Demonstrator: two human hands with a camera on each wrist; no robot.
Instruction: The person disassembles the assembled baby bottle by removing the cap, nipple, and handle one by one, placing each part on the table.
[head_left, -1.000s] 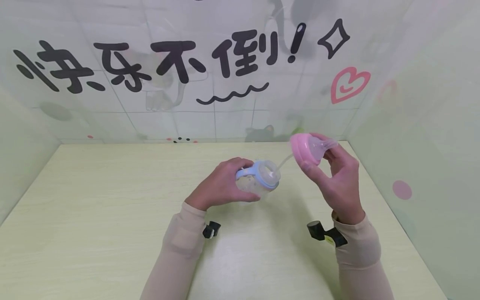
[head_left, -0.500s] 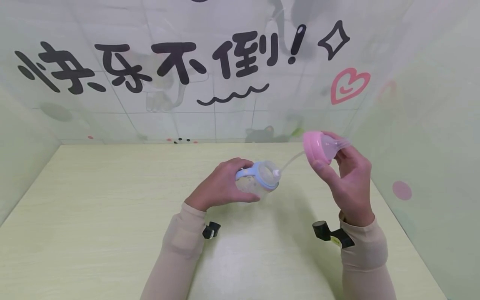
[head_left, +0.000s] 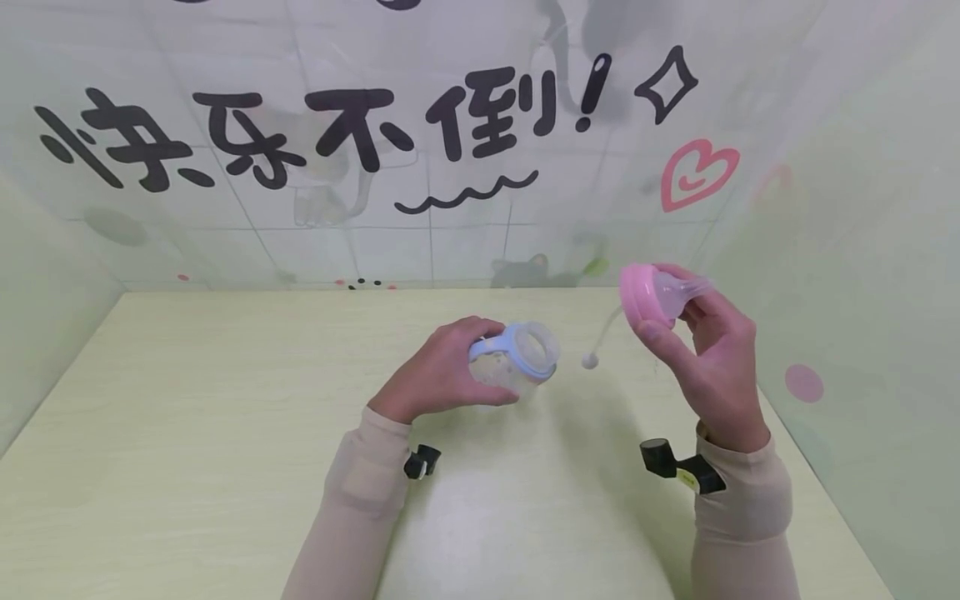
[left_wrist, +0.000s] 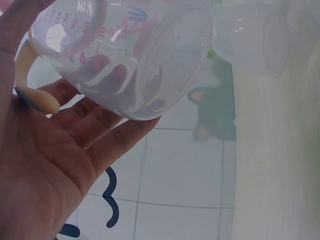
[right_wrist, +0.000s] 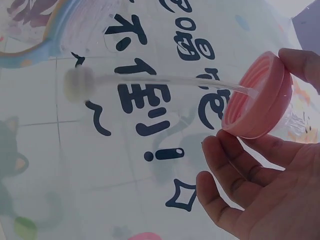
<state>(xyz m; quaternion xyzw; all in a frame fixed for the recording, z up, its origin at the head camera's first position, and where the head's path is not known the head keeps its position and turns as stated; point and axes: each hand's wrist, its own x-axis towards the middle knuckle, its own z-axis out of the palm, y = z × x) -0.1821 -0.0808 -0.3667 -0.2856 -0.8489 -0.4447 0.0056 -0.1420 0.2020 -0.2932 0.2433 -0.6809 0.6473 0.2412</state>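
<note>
In the head view my left hand point(head_left: 450, 367) grips a clear baby bottle point(head_left: 501, 372) with a pale blue handle ring point(head_left: 491, 344). The bottle is tilted, its uncovered mouth facing up and right. To its right, my right hand point(head_left: 716, 367) holds a pink bottle collar point(head_left: 639, 296) with a clear teat point(head_left: 678, 292) between thumb and fingers. A thin straw point(right_wrist: 165, 80) runs out of the collar's threaded side, ending in a white weighted ball point(head_left: 590, 361). That ball hangs in the air just right of the bottle's mouth, apart from it.
A translucent dome-shaped cap point(left_wrist: 252, 40) shows beyond the bottle's base in the left wrist view. Under both hands lies a pale wooden tabletop point(head_left: 225, 417). A printed, glossy wall point(head_left: 337, 258) rises at its back edge, another wall point(head_left: 862, 292) at its right.
My right hand has moved to the right with the pink collar, and the straw's weighted ball has come out of the bottle. My left hand and the bottle have stayed nearly still.
</note>
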